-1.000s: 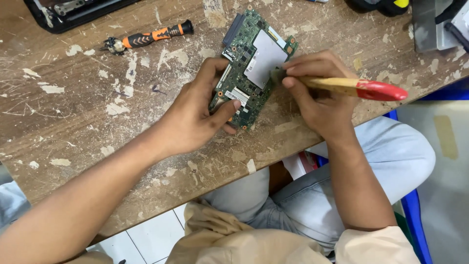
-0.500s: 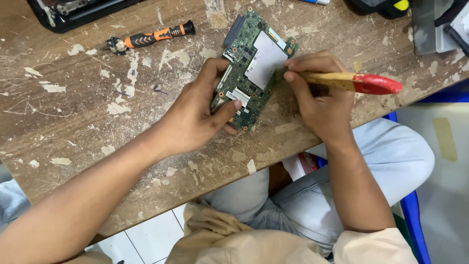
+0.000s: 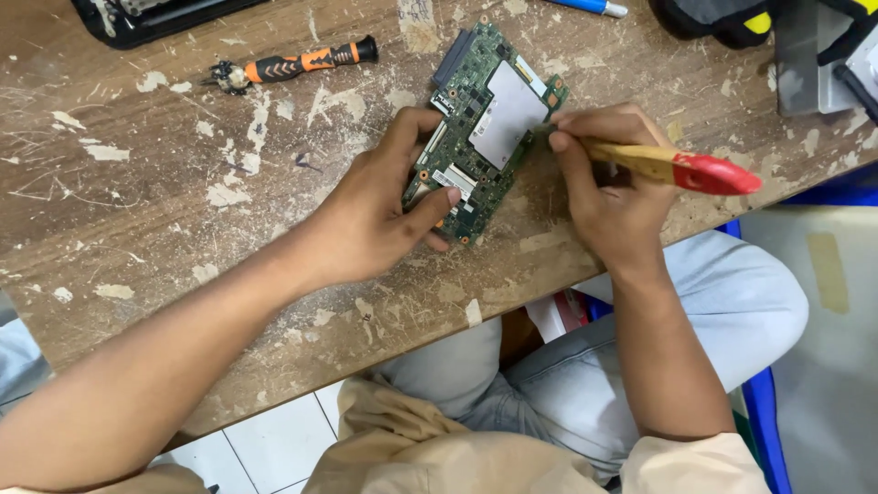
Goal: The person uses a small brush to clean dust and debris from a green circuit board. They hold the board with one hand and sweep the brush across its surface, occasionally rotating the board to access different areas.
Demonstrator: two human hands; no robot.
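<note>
Scarred wood, flecked with pale chips of old paint, makes up the desk [image 3: 165, 220] the person sits at. Far left at the top edge lies a black laptop shell [image 3: 146, 16], and just right of it an orange-and-black screwdriver [image 3: 293, 64] rests on the bare top. The left hand [image 3: 375, 215] has its fingers clamped on the lower end of a green circuit board [image 3: 489, 128], thumb pressed on the board's face; the board lies tilted near the desk's middle, a grey metal plate on its upper half. The right hand [image 3: 608, 197] grips a paintbrush [image 3: 681, 166] with a wooden, red-tipped handle, its head at the board's right edge. A blue pen [image 3: 590, 7] and grey metal gear [image 3: 809, 55] sit top right. Below are jeans, a blue chair and white floor tiles.
</note>
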